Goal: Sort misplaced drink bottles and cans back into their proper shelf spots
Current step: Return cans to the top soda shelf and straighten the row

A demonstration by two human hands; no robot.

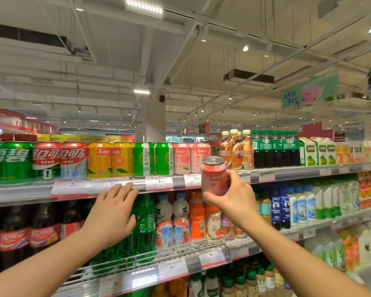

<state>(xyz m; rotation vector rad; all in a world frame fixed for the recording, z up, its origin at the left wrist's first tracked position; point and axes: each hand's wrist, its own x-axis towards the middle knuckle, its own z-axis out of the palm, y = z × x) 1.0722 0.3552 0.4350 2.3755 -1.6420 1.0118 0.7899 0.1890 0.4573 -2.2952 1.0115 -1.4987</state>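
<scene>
Right hand [234,198] of mine is wrapped round a pink peach can [214,179], just below its pink can row [191,158]; left hand [114,211] is spread, empty. I might bump the coffee bottles [237,151] going up

My right hand [234,198] is covering the pink can's [214,179] bottom. Price tags [159,182] are looking too blurry to read, and both my forearms are getting cut off.

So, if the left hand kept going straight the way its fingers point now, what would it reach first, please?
Most likely the price-tag strip on the front edge of the top shelf. The left hand is open, and its fingertips already overlap that strip below the orange and green cans, though whether they touch is unclear.
</scene>
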